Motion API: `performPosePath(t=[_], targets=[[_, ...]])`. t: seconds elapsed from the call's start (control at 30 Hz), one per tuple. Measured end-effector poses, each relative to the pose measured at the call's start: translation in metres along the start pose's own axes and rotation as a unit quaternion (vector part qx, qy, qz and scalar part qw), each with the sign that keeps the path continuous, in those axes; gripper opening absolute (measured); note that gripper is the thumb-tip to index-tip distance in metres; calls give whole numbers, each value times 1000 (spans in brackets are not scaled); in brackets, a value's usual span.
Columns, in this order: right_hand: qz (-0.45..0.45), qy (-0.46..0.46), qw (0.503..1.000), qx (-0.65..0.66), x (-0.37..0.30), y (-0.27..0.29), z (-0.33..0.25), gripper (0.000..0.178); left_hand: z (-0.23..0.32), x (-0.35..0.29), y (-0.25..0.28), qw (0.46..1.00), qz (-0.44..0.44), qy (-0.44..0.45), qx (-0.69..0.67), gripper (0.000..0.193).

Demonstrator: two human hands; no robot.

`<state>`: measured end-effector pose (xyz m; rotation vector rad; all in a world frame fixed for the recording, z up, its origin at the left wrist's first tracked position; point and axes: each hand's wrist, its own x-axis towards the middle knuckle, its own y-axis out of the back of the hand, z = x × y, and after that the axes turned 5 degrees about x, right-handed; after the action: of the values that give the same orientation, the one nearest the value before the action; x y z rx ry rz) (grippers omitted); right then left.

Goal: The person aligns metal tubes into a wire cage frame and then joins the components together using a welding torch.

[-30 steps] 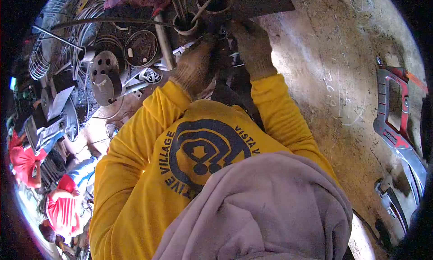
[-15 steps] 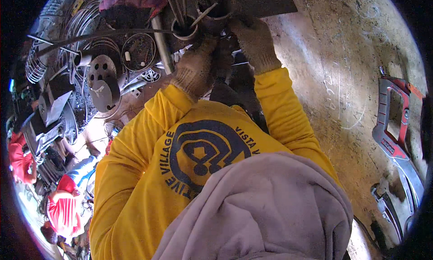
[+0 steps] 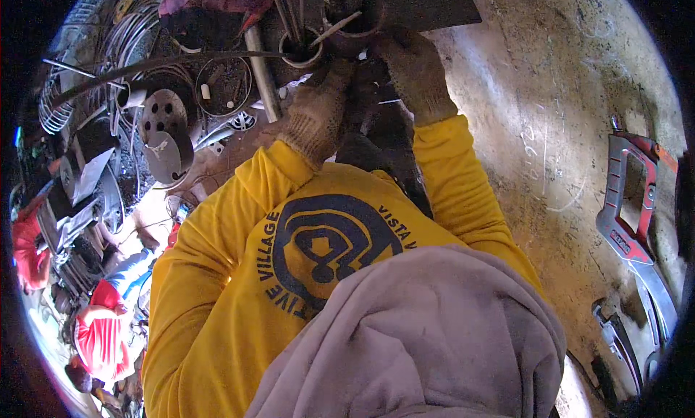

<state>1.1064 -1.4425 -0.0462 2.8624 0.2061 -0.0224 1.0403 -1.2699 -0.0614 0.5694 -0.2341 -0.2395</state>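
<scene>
My left hand point(image 3: 316, 114), in a brown knit work glove, is closed just below a round holder point(image 3: 301, 58) with several thin rods standing in it. My right hand point(image 3: 418, 77), gloved alike, has its fingers curled beside a larger dark cylindrical container point(image 3: 362, 23). A short pale stick point(image 3: 337, 28) leans across between the two containers. The fingertips of both gloves come close together, and a small bright spot shows between them. Whatever they grip is in dark shadow and too small to make out.
To the right, a red and grey hacksaw point(image 3: 628, 201) lies on a worn, chalk-marked metal surface point(image 3: 521, 128). A pale pipe point(image 3: 262, 74), a perforated disc point(image 3: 163, 114) and wire coils point(image 3: 134, 27) crowd the left. Farther off, a person in red point(image 3: 105, 331) is at lower left.
Both my hands sit slightly lower and to the right in the picture, as do the containers above them. The fingers stay curled close together.
</scene>
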Motion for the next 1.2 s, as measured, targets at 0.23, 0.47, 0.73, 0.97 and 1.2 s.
performPosePath(t=[0.23, 0.47, 0.73, 0.97, 1.2], targets=[[-19, -10, 1000, -16, 6, 0, 2, 31, -15, -7, -11, 980, -11, 19, -198, 74], [-52, 27, 993, -106, 31, 7, 14, 35, -6, -1, -4, 998, -38, 47, 24, 71], [-90, 100, 975, -177, 34, 12, 11, 49, -23, 6, -12, 993, 16, 23, 111, 34], [-45, 24, 995, -88, 29, 6, 6, 47, -10, 6, -11, 989, 83, 22, -122, 31], [-63, 10, 997, -51, 25, 8, -1, 42, -8, 5, -9, 993, 106, -49, 30, 31]])
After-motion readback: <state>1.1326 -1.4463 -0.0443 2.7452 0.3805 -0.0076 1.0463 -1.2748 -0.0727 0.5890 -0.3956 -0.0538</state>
